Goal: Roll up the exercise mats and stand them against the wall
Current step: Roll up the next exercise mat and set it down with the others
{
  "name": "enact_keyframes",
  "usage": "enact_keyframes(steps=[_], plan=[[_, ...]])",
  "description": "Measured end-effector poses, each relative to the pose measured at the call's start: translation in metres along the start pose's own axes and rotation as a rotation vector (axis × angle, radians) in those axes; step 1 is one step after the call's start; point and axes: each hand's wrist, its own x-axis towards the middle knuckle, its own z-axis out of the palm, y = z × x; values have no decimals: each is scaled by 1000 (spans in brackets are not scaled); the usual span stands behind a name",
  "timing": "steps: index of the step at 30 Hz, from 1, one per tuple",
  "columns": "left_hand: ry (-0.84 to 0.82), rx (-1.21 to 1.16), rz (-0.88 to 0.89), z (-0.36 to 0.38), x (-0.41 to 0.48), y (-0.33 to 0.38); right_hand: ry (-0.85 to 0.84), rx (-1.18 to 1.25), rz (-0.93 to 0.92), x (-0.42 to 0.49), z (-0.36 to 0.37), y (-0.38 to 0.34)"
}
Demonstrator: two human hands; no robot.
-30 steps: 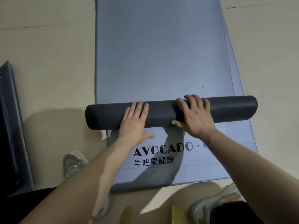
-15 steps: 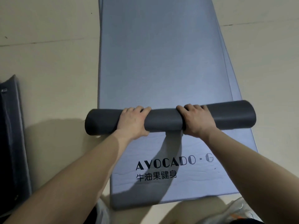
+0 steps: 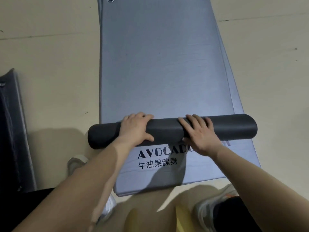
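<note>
Since half a second ago the right hand (image 3: 201, 134) has loosened from a curled grip, and the dark roll (image 3: 167, 131) now lies closer to the printed lettering (image 3: 157, 158).

Findings:

1. The roll lies crosswise at mid-frame, resting on the blue-grey mat (image 3: 158, 64). That mat runs flat from the bottom centre to the top edge of the frame, on a pale floor (image 3: 50, 64).
2. The left hand (image 3: 134, 129) grips the roll left of its middle. Its fingers (image 3: 138, 115) are curled over the far side and its thumb is on the near side.
3. The right hand lies flatter, with its fingers spread across the top of the roll and its palm pressing on the near side.
4. The roll's left end overhangs the mat's left edge and sits above the floor.

Hidden or unclear:

1. The right hand and wrist cover the end of the lettering.
2. A second edge shows along the mat's right side. Whether it belongs to a separate mat underneath cannot be told.
3. A metal eyelet (image 3: 110, 0) at the top left of the mat is partly cut off by the frame.
4. A dark sheet (image 3: 11, 131) at the left edge is cut off.
5. One shoe (image 3: 77, 162) at lower left is half hidden by the forearm. Another shoe (image 3: 209, 213) at lower right is blurred.
6. A yellow object (image 3: 181, 218) at the bottom centre is too blurred to identify.
</note>
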Motion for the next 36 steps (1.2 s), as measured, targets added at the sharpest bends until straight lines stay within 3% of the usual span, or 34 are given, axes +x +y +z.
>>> enact_keyframes(steps=[2, 3, 6, 8, 10, 15, 18, 26, 28, 30, 32, 34, 36], plan=[[389, 93, 45, 27, -22, 10, -33, 12, 24, 22, -17, 7], [454, 89, 73, 36, -26, 13, 10, 24, 48, 27, -23, 7], [171, 105, 56, 43, -3, 10, 234, 16, 64, 24, -12, -3], [87, 135, 41, 34, 23, 2, 102, -24, 70, 23, 6, -9], [81, 146, 67, 23, 43, -4, -20, -106, 95, 41, 15, -4], [298, 240, 70, 21, 60, -16, 56, -116, 72, 100, 1, 21], [316, 196, 121, 12, 70, -24, 60, -91, 38, 111, -16, 26], [-72, 122, 112, 12, 5, -9, -258, 1, 26, 45, -33, -6], [-167, 99, 113, 17, -10, -3, -233, 3, 38, 13, -25, -17], [-233, 86, 100, 12, -10, -1, -107, -46, 64, -20, -9, -34], [-290, 35, 87, -1, -3, -2, -108, -48, 89, -40, 2, -47], [-256, -19, 42, -6, -8, -4, -152, -36, 79, -36, 1, -44], [35, 16, -13, 0, -29, 1, -203, -15, 80, -14, -12, -34]])
